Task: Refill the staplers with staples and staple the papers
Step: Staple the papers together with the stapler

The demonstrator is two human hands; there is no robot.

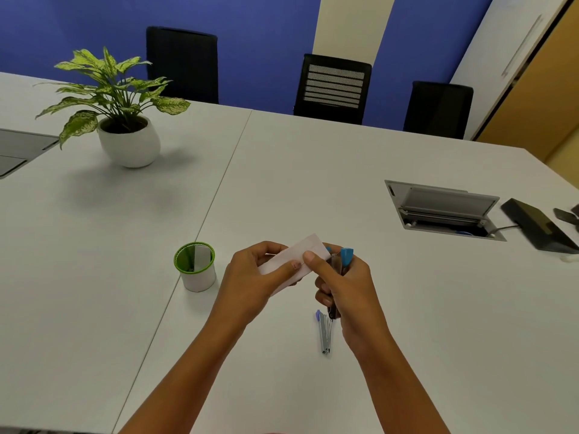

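Item 1 — left hand: fingers curled under and thumb laid on top of a folded paper slip, pinching it; held above the table, not resting on it.

Item 2 — right hand: fingers wrapped round a blue stapler, held upright with its blue end uppermost; thumb stretched across to press the slip's right portion; stapler's head touching the slip's right edge; whether the paper sits inside the mouth cannot be told.

Item 3: second stapler, silver with a bluish end, lying on the table just below the right hand; appears opened out, metal channel exposed; staples inside not discernible.

Item 4: cup, green rim, white body, left of the hands; contents unclear.

Item 5: potted plant, far left; cable hatch, lid raised, and a black device, far right.

Progress, as judged: stapling of this slip is the step in hand; no staple visible in the paper; the second stapler probably awaits refilling or closing; most of the task looks outstanding.
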